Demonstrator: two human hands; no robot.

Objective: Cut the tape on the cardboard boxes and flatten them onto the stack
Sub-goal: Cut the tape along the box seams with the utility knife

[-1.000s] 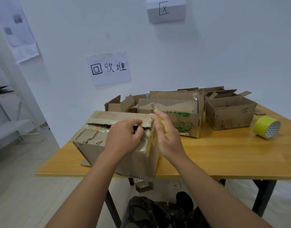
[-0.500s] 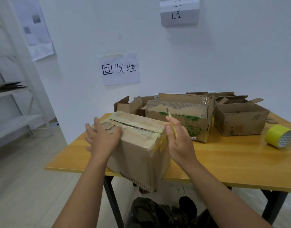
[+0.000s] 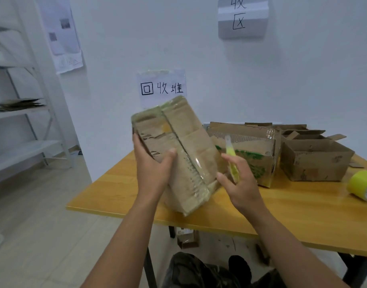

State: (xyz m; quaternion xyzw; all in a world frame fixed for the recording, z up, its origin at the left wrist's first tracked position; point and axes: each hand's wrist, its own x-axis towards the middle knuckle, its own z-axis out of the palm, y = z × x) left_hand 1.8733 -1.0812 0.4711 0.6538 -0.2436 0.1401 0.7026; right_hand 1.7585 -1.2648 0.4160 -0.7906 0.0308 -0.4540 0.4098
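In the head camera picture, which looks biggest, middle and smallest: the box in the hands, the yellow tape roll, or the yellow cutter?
1. Held box, though it is nearest the camera.
2. Tape roll, partly cut off by the picture edge.
3. Cutter, slimmest, held in the right hand.

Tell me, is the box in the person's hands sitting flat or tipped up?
Tipped up. The box leans on one lower edge on the table, its taped face toward the camera, steadied by the left hand.
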